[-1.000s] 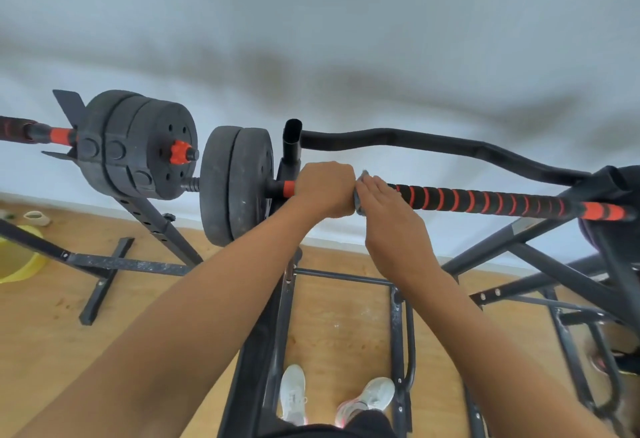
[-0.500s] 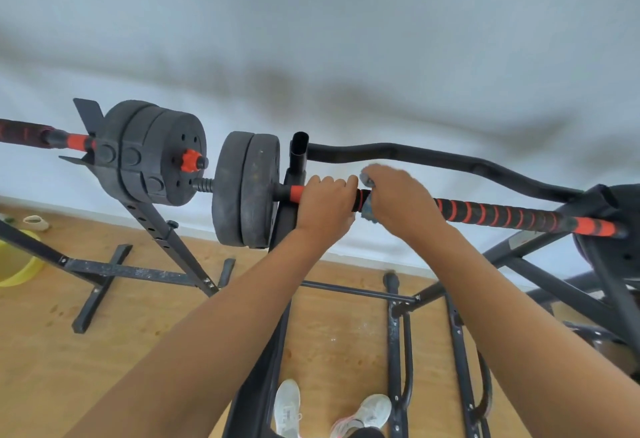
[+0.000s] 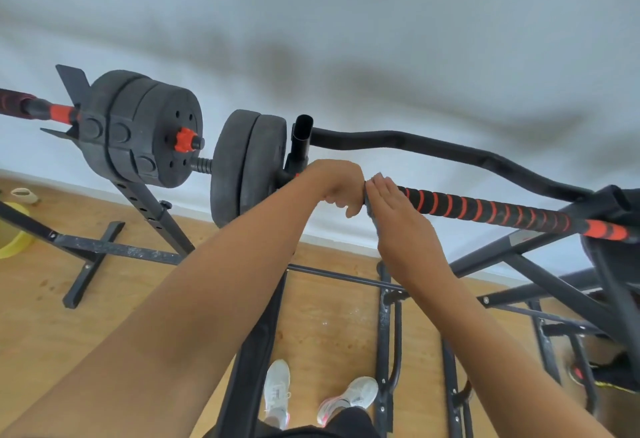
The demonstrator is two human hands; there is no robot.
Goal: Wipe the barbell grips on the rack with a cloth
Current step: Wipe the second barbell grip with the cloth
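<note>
- Black foam with red spiral stripes is covering the barbell grip [image 3: 485, 210], which is sitting across the rack [image 3: 512, 257] and sloping down toward the right side of my feed.
- Grey cloth [image 3: 370, 207] is showing only as a thin strip, squeezed between the two hands right at the near end of that grip.
- My left hand [image 3: 337, 186] is curling its fingers over the bar just beside the weight plates [image 3: 247, 167], gripping it from above.
- My right hand [image 3: 398, 215] is lying over the cloth and the bar with its fingers stretched out fairly straight on top; I can't tell whether the thumb underneath is pinching the cloth, it's hidden.
- Both hands are touching each other, knuckles to fingertips.
- Behind the grip, a curved black bar [image 3: 450, 153] is running from an upright tube out to the right.
- Off to the left, a second barbell [image 3: 145, 129] loaded with black plates and a red collar is resting on its own stand [image 3: 149, 215].
- Down below, white sneakers [image 3: 277, 392] are standing on the wooden floor [image 3: 329, 319] between the rack's rails.
- At the far left edge a yellow bowl-like thing [image 3: 12, 233] is sitting on the floor, partly cut off.
- Pale wall [image 3: 346, 39] is filling the whole upper half.
</note>
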